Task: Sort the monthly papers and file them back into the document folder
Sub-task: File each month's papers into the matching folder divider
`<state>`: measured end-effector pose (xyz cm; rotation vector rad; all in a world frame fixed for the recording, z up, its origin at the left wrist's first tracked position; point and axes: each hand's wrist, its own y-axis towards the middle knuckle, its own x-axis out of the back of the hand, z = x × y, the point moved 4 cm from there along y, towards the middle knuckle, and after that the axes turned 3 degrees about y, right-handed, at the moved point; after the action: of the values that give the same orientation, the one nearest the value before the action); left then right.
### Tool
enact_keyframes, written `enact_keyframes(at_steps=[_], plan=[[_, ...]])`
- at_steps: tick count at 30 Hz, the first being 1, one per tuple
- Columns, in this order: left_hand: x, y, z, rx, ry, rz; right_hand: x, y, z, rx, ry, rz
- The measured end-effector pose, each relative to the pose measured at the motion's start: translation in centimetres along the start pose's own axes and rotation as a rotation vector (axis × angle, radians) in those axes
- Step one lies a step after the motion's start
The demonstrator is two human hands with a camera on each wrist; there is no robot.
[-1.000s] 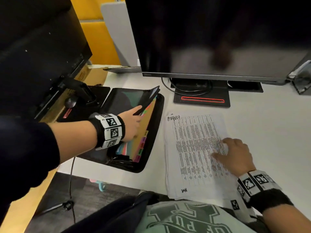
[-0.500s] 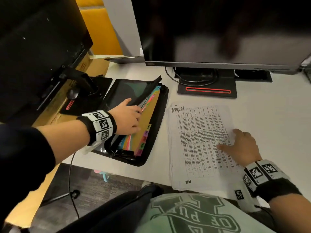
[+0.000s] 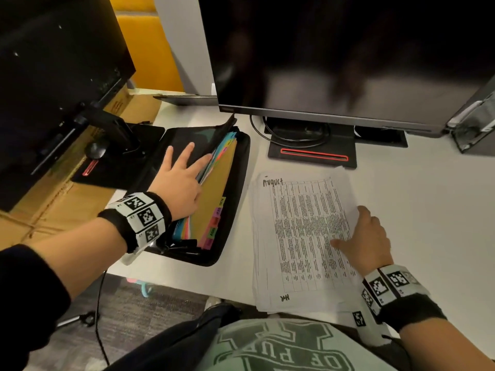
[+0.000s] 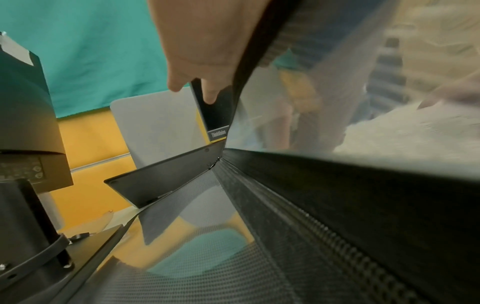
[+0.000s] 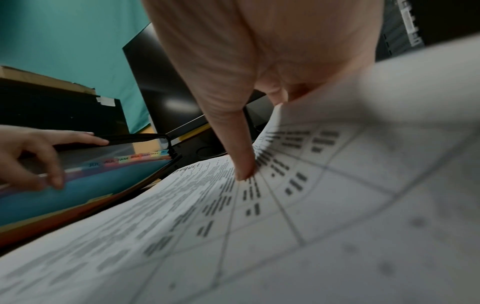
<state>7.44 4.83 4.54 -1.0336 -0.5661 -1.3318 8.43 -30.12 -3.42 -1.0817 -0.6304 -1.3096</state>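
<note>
A black zip document folder [image 3: 231, 236] lies open on the white desk, left of centre. It holds coloured dividers [image 3: 214, 188] with month tabs [image 3: 217, 218]. My left hand [image 3: 182, 172] rests on the turned-back front leaves with its fingers spread straight. In the right wrist view its thumb [image 5: 55, 181] lies on a blue divider [image 5: 109, 185]. To the right lies a stack of printed papers [image 3: 294, 236], the top sheet marked "August". My right hand [image 3: 359, 236] pinches that sheet at its right edge, thumb [image 5: 244, 164] on the print. That edge curls upward.
A large dark monitor [image 3: 348, 49] and its base [image 3: 313, 153] stand behind the papers. A second monitor [image 3: 53, 62] on a stand rises to the left of the folder. Both the folder and the papers reach close to the desk's front edge [image 3: 187, 282].
My left hand has lowered the folder's black flap and spread its fingers flat on it. My right hand has slid to the top sheet's right edge, which now lifts.
</note>
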Motion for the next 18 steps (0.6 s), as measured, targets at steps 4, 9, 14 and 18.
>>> enact_keyframes(at_steps=[4, 9, 14, 18], plan=[[-0.2, 0.3, 0.0, 0.034, -0.062, -0.017, 0.3, -0.7, -0.4, 0.063, -0.01, -0.038], [-0.2, 0.3, 0.0, 0.186, -0.321, 0.063, 0.7, -1.8, -1.0, 0.102, 0.155, -0.026], [-0.2, 0.4, -0.1, 0.231, -0.536, 0.084, 1.3, -0.9, -2.9, 0.02, 0.3, -0.035], [-0.5, 0.6, 0.4, 0.252, -0.636, 0.047, 2.3, -0.1, -4.3, 0.01, 0.442, -0.008]])
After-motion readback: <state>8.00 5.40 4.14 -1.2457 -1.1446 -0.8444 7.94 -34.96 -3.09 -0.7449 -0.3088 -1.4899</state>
